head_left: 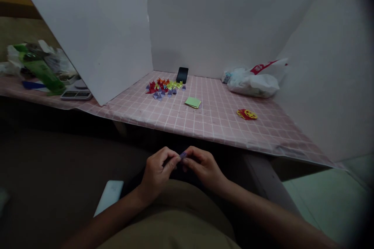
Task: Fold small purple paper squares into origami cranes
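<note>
My left hand (pixel 159 171) and my right hand (pixel 203 167) meet in my lap, below the table's front edge. Both pinch a small purple folded paper piece (pixel 183 155) between their fingertips. On the pink checked tablecloth (pixel 213 124) beyond them lies a cluster of several small folded paper pieces (pixel 163 86) in red, orange, yellow-green and purple. A small stack of green paper squares (pixel 193 102) lies to the right of the cluster.
A black phone (pixel 182 74) leans at the back by the white partition boards (pixel 111 27). A white plastic bag (pixel 254 81) lies at the back right; a red and yellow paper cutout (pixel 247 114) is before it. A kitchen scale (pixel 76 93) and green bottle (pixel 43 72) sit left.
</note>
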A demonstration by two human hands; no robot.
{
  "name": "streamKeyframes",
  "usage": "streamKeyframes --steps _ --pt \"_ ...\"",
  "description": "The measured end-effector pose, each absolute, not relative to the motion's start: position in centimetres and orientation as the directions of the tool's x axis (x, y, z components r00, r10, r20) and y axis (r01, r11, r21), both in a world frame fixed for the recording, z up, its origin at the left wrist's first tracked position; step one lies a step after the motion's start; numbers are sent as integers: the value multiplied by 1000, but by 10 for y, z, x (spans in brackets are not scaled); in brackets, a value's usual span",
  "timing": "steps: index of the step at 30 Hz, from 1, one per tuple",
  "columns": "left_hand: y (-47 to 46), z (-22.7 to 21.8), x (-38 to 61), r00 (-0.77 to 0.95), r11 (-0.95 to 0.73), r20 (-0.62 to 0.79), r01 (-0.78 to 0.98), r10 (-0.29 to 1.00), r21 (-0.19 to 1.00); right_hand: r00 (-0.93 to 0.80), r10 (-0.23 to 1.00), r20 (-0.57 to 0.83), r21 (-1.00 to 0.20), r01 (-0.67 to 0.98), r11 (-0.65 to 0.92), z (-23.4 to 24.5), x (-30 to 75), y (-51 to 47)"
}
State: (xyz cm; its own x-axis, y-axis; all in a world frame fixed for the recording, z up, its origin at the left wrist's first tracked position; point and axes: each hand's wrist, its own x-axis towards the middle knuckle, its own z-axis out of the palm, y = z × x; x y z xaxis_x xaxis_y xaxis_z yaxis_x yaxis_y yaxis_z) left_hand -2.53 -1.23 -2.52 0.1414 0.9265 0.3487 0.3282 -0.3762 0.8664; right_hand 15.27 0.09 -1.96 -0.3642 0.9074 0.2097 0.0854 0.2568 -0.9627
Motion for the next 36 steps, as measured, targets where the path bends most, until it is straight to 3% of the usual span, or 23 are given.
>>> streamKeyframes --steps 5,13,22,26,30,36 --pt "-13 -30 -23 20 -352 358 247 933 903 -294 925 241 -957 86 277 -24 150 0" --pt "-14 -24 -18 57 -319 313 187 948 929 -236 900 367 -891 188 413 -25 152 1" --pt "-13 -16 -14 79 -126 123 36 989 991 -332 736 589 -633 376 676 -31 155 5" --pt "-14 -15 -13 125 88 -69 -156 990 984 -384 699 603 -537 452 712 -36 157 7" --pt "-14 -18 -13 190 239 -185 -319 964 917 -396 683 614 -497 477 724 -36 157 6" --pt "-14 -20 -14 197 231 -174 -326 965 917 -382 669 637 -496 461 736 -36 156 6"
